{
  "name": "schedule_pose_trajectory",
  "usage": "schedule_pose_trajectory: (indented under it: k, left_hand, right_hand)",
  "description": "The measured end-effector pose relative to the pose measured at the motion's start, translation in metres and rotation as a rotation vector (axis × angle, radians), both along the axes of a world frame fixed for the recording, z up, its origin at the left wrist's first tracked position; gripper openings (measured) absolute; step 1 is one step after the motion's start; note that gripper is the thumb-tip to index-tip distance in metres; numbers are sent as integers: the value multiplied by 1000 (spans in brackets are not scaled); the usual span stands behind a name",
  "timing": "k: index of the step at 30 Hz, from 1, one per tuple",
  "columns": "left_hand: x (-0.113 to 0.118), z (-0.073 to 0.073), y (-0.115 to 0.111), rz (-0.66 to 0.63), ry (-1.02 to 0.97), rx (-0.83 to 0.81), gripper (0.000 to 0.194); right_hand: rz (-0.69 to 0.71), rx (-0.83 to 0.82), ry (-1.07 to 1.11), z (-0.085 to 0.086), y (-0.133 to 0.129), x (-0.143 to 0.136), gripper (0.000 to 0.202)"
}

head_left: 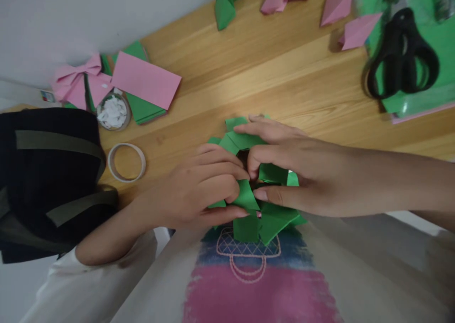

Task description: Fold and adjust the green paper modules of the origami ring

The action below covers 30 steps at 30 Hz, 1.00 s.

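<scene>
A ring-like form of folded green paper (246, 228) lies at the table's near edge, close to my body, with several flaps sticking outward. My left hand (209, 185) is on its left side, thumb and fingers closed around a green flap. My right hand (291, 161) comes in from the right, its fingers curled over the upper rim and into the dark middle opening, its thumb lower down against the folded paper. A tiny pink bit shows between the lower flaps. The fingertips inside the opening are partly hidden.
Pink paper (147, 80) tops a green stack at the back left, beside a pink bow (80, 78) and a tub of white scraps (113, 111). A tape roll (127, 162) and a black bag (46, 180) are left. Black scissors (403, 57) and folded pink pieces (359, 30) are at right.
</scene>
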<state>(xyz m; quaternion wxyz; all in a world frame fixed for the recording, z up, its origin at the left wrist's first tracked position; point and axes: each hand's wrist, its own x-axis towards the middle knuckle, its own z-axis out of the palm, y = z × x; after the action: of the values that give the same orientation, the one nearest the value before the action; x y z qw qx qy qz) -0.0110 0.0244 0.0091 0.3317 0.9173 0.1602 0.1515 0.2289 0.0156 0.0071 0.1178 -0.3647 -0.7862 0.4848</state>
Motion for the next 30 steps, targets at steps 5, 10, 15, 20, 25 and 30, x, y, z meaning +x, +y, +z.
schedule_pose_trajectory:
  k: [5, 10, 15, 20, 25, 30]
  left_hand:
    - [-2, -2, 0, -16, -7, -31, 25]
    - [-2, -3, 0, -15, -10, -43, 24]
    - [0, -4, 0, -19, -29, -37, 27]
    - [0, -5, -1, -10, -15, -29, 25]
    - [0, -5, 0, -12, -17, -45, 26]
    - [1, -7, 0, 0, -36, -50, 26]
  right_hand:
    - [21, -17, 29, -1, 1, 3, 4]
    - [9, -33, 25, -2, 0, 3, 5]
    - [-50, -11, 6, -5, 0, 0, 4]
    - [-62, -9, 14, -8, -1, -1, 3]
    - [-56, -48, 12, -6, -1, -1, 4]
    - [-50, -150, -16, 0, 3, -3, 8]
